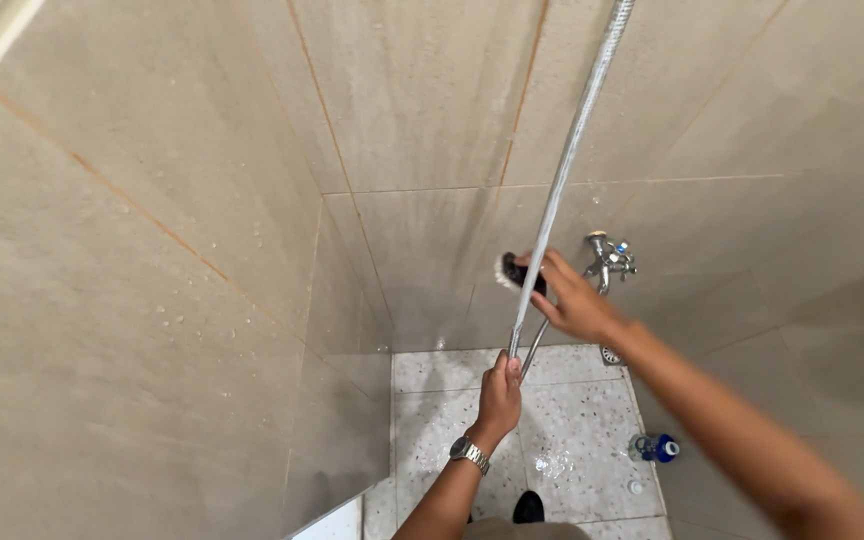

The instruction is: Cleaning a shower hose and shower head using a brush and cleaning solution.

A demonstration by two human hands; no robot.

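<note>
Water is sitting on the speckled floor (572, 420), so feet could be slipping. The right hand (572, 300) is closing its fingers on a dark scrub brush (518, 273), pressing it to the tiled wall (422, 240). The left hand (500, 395) is gripping the shiny hose (564, 170); tugging hard could be straining the tap (607, 257).

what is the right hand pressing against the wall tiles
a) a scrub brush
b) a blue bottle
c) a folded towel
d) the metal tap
a: the right hand holds a dark scrub brush with pale bristles against the wall, while the left hand grips the metal shower hose.
</note>
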